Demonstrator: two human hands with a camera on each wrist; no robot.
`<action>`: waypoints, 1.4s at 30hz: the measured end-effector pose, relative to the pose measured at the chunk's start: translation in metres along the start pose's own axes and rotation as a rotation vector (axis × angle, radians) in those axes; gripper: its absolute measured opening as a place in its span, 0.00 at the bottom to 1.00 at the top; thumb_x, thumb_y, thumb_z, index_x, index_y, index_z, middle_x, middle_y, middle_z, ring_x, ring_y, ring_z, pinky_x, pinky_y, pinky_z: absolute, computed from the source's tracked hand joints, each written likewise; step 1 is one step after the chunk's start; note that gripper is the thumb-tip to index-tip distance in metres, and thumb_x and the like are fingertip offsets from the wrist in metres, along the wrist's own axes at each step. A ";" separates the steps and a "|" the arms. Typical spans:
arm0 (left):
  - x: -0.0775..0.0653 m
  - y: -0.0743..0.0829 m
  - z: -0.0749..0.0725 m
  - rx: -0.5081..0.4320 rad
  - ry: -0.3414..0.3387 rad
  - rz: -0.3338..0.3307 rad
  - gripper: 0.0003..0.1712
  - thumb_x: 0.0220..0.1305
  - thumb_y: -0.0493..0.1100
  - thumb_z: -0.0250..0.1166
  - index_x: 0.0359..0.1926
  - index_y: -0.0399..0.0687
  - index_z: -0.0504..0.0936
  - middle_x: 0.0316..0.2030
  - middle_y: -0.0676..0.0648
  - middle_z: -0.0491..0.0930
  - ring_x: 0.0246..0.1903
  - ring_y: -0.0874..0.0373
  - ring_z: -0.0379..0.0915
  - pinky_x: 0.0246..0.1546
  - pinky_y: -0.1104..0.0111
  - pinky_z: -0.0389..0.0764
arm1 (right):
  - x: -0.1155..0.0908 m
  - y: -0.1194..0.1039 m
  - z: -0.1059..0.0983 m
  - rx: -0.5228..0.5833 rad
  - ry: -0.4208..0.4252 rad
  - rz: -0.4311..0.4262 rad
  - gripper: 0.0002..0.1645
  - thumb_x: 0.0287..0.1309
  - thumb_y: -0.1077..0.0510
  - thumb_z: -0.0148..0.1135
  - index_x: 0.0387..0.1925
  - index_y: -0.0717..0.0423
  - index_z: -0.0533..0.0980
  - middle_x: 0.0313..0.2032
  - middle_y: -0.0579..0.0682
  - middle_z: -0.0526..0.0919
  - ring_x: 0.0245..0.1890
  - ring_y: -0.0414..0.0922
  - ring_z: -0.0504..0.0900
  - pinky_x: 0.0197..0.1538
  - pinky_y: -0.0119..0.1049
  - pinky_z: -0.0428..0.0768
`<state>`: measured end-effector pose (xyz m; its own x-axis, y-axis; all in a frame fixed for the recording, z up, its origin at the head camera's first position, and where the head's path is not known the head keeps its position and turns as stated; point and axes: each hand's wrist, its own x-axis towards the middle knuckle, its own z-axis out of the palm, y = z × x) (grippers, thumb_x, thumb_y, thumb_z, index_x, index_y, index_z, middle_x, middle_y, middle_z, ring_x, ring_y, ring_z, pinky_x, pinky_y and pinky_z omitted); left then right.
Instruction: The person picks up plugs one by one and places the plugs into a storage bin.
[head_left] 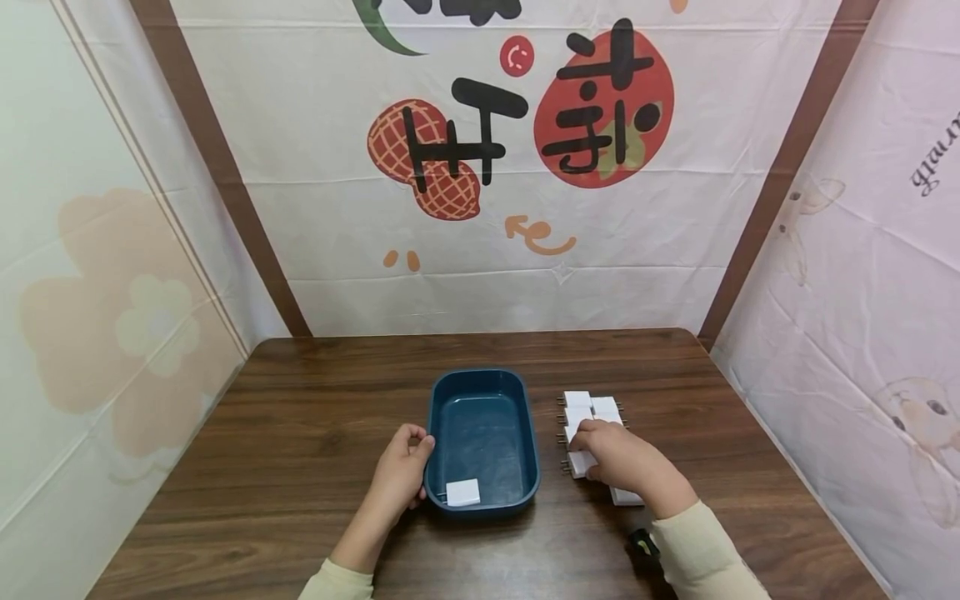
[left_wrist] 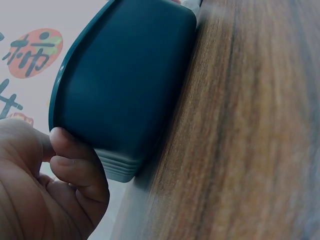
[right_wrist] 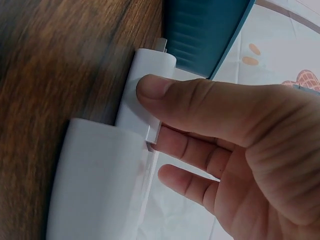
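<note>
A dark teal rectangular tray (head_left: pixel 483 442) sits on the table, with one white plug-in charger (head_left: pixel 462 492) lying in its near left corner. My left hand (head_left: pixel 401 467) grips the tray's left rim, fingertips curled under it in the left wrist view. To the right of the tray, several white chargers (head_left: pixel 604 406) lie close together in two columns, metal prongs pointing outward. Over this group, my right hand (head_left: pixel 626 458) pinches a charger (right_wrist: pixel 155 61), its thumb flat on the white face and fingers at the far edge. Another charger (right_wrist: pixel 95 180) lies right beside it.
The brown wooden table (head_left: pixel 315 433) is enclosed by printed cloth walls (head_left: pixel 330 233) at the back and both sides. A small black object (head_left: pixel 643 543) with a yellow-green mark shows beside the right sleeve (head_left: pixel 701 550).
</note>
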<state>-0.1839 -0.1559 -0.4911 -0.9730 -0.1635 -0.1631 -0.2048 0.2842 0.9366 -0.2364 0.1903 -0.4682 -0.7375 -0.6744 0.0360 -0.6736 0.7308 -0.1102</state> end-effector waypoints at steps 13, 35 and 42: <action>-0.002 -0.001 -0.001 -0.009 0.000 0.010 0.10 0.79 0.46 0.54 0.53 0.46 0.70 0.24 0.41 0.76 0.09 0.57 0.66 0.08 0.69 0.65 | 0.000 -0.003 -0.002 -0.042 -0.005 -0.002 0.19 0.46 0.60 0.81 0.43 0.52 0.86 0.41 0.46 0.85 0.42 0.46 0.85 0.48 0.46 0.83; -0.001 0.000 -0.001 0.000 -0.007 0.007 0.10 0.80 0.46 0.52 0.53 0.46 0.70 0.24 0.42 0.76 0.10 0.56 0.66 0.09 0.69 0.66 | 0.004 -0.005 -0.021 -0.062 0.069 -0.031 0.19 0.45 0.57 0.78 0.42 0.52 0.84 0.40 0.45 0.83 0.35 0.44 0.82 0.41 0.44 0.82; -0.001 -0.001 -0.001 -0.001 -0.005 0.007 0.10 0.80 0.46 0.53 0.53 0.46 0.70 0.24 0.42 0.76 0.10 0.56 0.66 0.09 0.69 0.66 | 0.009 -0.010 -0.031 -0.047 0.060 -0.032 0.19 0.47 0.58 0.77 0.44 0.53 0.84 0.40 0.46 0.82 0.38 0.45 0.83 0.44 0.45 0.83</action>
<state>-0.1823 -0.1565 -0.4912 -0.9749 -0.1569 -0.1577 -0.1976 0.2848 0.9380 -0.2377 0.1806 -0.4357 -0.7159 -0.6912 0.0989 -0.6977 0.7138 -0.0616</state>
